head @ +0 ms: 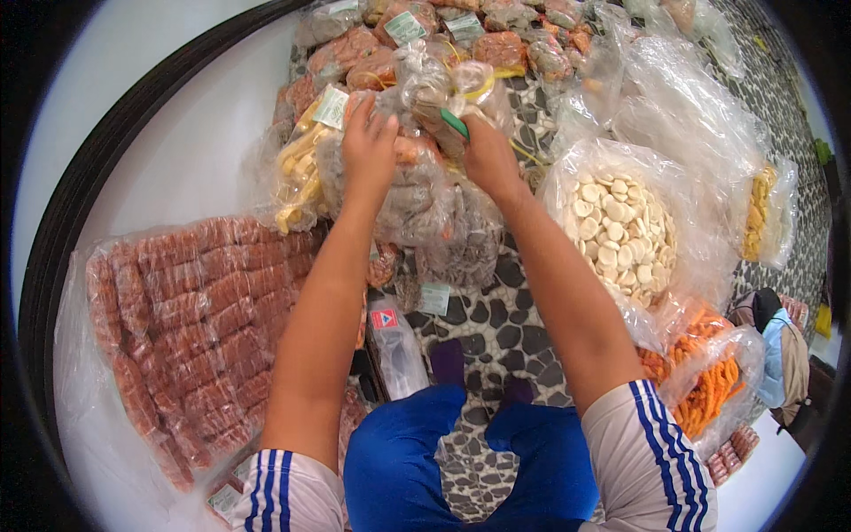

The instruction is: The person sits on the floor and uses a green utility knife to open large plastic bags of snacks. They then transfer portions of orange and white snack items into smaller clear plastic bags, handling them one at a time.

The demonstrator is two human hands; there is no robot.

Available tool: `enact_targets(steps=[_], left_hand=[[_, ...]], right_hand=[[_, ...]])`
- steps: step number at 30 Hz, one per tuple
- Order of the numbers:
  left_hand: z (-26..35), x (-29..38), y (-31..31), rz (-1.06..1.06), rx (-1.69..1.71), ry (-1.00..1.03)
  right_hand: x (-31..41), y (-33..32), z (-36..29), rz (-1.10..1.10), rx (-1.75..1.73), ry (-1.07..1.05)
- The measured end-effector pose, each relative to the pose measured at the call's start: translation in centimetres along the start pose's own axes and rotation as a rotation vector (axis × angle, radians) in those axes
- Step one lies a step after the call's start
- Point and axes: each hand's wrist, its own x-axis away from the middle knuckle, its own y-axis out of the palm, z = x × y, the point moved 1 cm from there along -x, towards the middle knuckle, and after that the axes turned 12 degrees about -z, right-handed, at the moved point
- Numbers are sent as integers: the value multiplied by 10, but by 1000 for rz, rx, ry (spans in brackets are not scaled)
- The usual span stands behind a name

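Observation:
My left hand lies over a pile of clear plastic bags, its fingers stretched out and a little apart. It touches the bags near a pale printed label. My right hand is closed around a small green object, perhaps a tool handle; most of it is hidden in the fist. Just beyond both hands stand bags with gathered tops, one wound with a yellow tie. Greyish bagged packs sit below the wrists. Yellow pieces in a clear bag are left of my left hand.
A wide wrapped slab of reddish-brown packs covers the left side. On the right are a bag of cream-coloured discs and a bag of orange sticks. More labelled bags lie at the back on the pebble-patterned floor.

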Motion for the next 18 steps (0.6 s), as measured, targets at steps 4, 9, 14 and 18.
enact_targets(steps=[4,9,14,18], left_hand=[[-13,88,-26,-163,-741,405],[-65,119,-26,-67,-1154,336],[-80,122,-51,92,-822,359],[-64,131,-65,195,-905,393]], right_hand=[[42,24,5,206,-114,73],[39,55,5,-12,-371,332],[3,76,-1,-181,-150,522],[8,86,-11,-350,-48,656]])
